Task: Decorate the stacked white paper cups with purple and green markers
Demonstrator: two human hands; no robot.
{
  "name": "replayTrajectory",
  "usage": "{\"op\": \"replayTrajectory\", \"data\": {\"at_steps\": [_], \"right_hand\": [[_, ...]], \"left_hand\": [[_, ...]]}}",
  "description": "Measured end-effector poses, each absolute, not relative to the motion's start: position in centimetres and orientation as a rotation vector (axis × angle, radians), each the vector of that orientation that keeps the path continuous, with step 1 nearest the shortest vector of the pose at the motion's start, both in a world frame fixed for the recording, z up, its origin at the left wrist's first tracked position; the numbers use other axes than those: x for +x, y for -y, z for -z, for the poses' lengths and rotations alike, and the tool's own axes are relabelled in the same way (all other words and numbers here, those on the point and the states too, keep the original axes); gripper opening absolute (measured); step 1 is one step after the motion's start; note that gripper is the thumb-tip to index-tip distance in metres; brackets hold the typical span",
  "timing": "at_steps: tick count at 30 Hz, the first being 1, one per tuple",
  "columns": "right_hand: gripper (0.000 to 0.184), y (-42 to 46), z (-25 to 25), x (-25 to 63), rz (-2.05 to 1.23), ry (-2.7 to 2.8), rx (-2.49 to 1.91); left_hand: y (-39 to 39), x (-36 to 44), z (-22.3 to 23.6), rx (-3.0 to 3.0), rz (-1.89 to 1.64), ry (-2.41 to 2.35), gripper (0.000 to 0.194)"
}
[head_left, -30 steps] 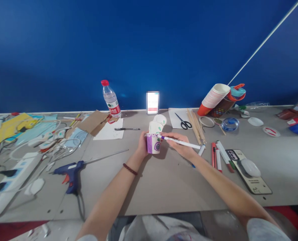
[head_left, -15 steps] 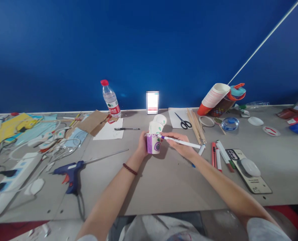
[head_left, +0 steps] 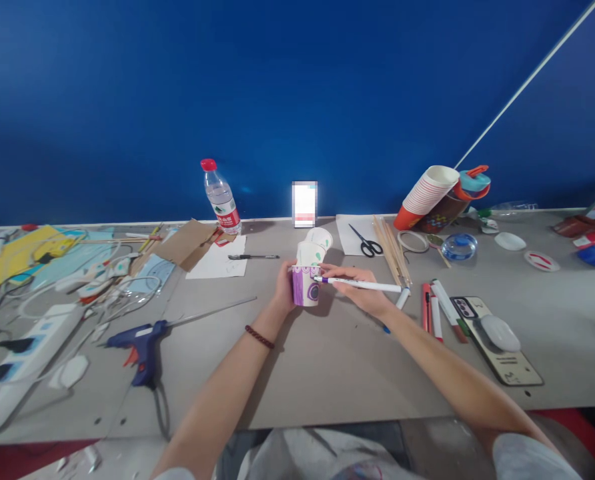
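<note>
My left hand [head_left: 285, 287] grips a paper cup [head_left: 305, 297] from its left side. Purple colouring covers the cup's left part, with a purple ring drawn on its front and scallops under the rim. More white paper cups [head_left: 312, 250] with green spots rise above it, tilted back to the right; whether they are joined is unclear. My right hand [head_left: 357, 288] is closed on a white marker [head_left: 365, 285] with a purple end, its tip at the cup's front. A capped marker [head_left: 402, 299] lies on the table just right of that hand.
A blue glue gun [head_left: 145, 343] and a power strip [head_left: 22, 367] lie left. Behind stand a water bottle [head_left: 221, 200] and a bright screen [head_left: 305, 203]. To the right are scissors [head_left: 367, 243], wooden sticks [head_left: 391, 250], stacked cups [head_left: 427, 197], several markers [head_left: 437, 310] and a phone [head_left: 510, 363].
The marker tip in my right hand has shifted slightly down and left, from near the cup's rim to its front. My left hand and the cup stay almost still.
</note>
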State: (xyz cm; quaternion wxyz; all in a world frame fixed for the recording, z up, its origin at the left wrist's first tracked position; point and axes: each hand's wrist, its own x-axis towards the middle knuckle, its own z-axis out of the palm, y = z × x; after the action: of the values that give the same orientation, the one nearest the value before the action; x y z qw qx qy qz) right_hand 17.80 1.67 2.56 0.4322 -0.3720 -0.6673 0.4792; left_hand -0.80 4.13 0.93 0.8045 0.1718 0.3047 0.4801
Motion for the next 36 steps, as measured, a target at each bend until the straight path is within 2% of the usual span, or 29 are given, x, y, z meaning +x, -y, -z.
{"op": "replayTrajectory", "data": {"at_steps": [14, 29, 36], "right_hand": [[0.019, -1.55, -2.86, 17.76, -1.297, 1.674, -0.908], [0.022, -1.52, -2.92, 17.58, -1.106, 1.66, -1.045], [0.021, -1.58, -2.79, 17.63, -1.151, 1.67, -1.0]], "left_hand": [[-3.97, -0.84, -1.35, 0.37, -1.016, -0.645, 0.042], [-4.15, -0.85, -0.65, 0.358, -1.025, -0.67, 0.04], [-4.14, -0.88, -0.76, 0.344, -1.037, -0.668, 0.037]]}}
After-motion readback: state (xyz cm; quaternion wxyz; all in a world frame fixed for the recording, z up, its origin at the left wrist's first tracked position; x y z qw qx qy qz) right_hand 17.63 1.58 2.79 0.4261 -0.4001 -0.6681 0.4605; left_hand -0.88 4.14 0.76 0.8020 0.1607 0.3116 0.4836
